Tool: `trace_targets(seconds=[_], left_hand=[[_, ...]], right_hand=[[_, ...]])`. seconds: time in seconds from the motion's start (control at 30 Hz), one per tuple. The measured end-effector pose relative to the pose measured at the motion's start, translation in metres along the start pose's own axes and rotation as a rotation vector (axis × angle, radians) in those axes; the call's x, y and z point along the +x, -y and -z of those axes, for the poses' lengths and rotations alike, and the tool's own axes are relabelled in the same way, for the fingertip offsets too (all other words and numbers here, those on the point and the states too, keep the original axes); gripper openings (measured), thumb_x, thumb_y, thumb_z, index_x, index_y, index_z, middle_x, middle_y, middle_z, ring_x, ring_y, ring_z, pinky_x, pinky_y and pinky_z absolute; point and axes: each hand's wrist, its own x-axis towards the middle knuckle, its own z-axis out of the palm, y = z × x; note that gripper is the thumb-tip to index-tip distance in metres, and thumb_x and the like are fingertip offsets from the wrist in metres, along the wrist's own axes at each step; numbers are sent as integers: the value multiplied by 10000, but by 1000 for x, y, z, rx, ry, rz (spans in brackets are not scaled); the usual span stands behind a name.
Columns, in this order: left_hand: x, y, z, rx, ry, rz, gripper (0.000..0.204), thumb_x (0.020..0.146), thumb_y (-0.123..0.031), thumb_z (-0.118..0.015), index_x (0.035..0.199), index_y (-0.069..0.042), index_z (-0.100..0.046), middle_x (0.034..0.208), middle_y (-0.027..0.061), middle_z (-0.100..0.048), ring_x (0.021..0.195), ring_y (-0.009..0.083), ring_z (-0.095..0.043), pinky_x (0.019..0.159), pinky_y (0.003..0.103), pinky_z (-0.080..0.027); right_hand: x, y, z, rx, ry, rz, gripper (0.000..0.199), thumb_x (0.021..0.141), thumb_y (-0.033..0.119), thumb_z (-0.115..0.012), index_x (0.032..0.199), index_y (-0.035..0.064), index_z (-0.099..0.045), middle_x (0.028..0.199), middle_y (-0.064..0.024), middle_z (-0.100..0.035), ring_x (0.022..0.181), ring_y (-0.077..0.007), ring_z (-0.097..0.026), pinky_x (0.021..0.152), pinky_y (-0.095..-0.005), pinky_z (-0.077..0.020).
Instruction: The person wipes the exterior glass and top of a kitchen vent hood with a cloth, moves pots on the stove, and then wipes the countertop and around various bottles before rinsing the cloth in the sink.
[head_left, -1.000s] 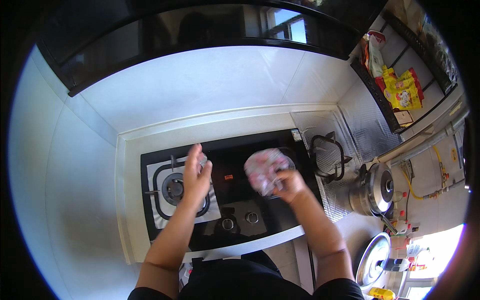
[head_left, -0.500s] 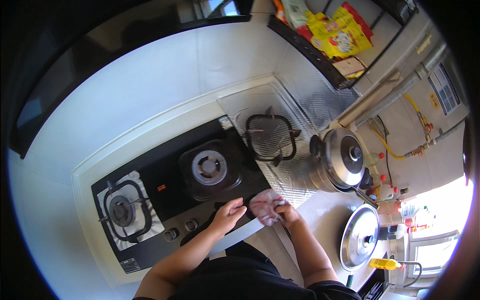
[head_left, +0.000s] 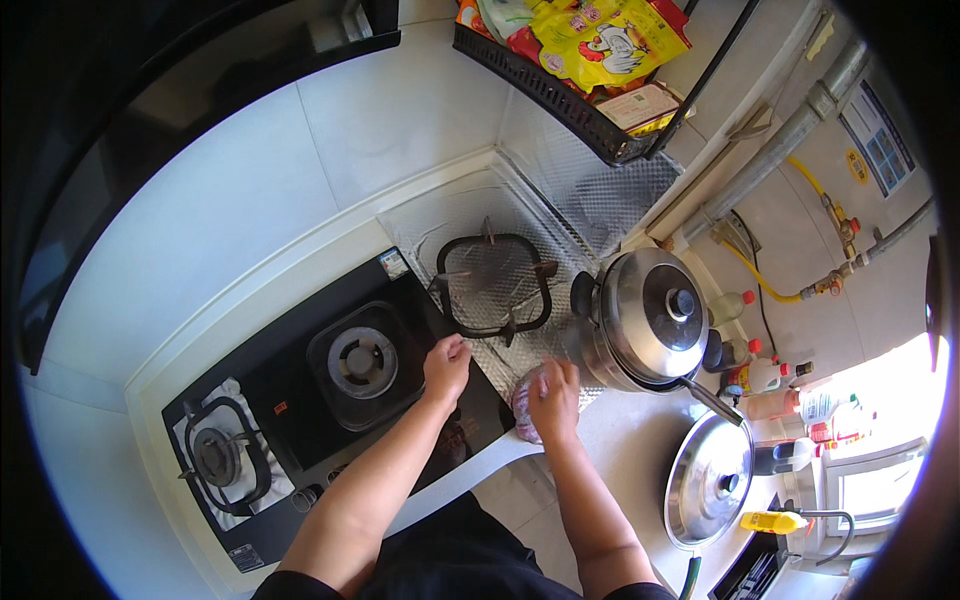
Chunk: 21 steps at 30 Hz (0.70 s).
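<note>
My left hand [head_left: 447,372] hovers over the right edge of the black gas cooktop [head_left: 300,365], its fingers curled together and nothing showing in them. My right hand [head_left: 556,395] is on a crumpled pinkish cloth [head_left: 525,405] at the counter's front edge, just right of the cooktop; its fingers close over the cloth and partly hide it. Beyond both hands, a black pan support [head_left: 497,333] lies on the foil-covered counter. The middle burner [head_left: 362,364] has no support over it. At the left burner, another pan support [head_left: 262,470] stands in place over foil.
A lidded steel pot [head_left: 650,320] stands right of my right hand, with a wide lidded pan [head_left: 708,480] nearer me. Bottles [head_left: 765,375] line the right wall. A black rack [head_left: 560,95] with food packets hangs above. A yellow gas hose [head_left: 765,285] runs along the wall.
Both hands have moved away from me, toward the loose pan support. The left hand's fingers have curled in. My right hand now lies over the cloth. The whole view has shifted.
</note>
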Motion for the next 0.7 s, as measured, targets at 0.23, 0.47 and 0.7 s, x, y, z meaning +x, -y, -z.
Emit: trace_targets(seconds=[0.23,0.47,0.7], left_hand=[[23,-50,-18,-111,-36,341,404,929,-270,-605,1214,-2,-503,979,74,-596,800,178,-634,647,357,-533],[18,-60,16,-97,36,227,559,927,-262,-612,1374,3,-403,1139,107,-602,886,186,-619,710,356,-541],[8,-93,113,332,-326,-512,514,884,-193,-649,1344,-33,-485,1254,182,-553,999,246,-616,805,297,-509]], right_hand=[[54,-15,-103,128,-77,-170,392,857,324,-670,1045,-19,-637,936,-243,-595,836,-436,-583,732,-475,-484],[79,2,-93,-1,-150,-91,302,915,226,-574,735,-15,-594,785,-198,-589,674,-415,-592,598,-494,-479],[57,75,-59,121,-205,58,301,901,197,-607,686,-1,-535,704,-184,-552,594,-404,-574,515,-478,-457]])
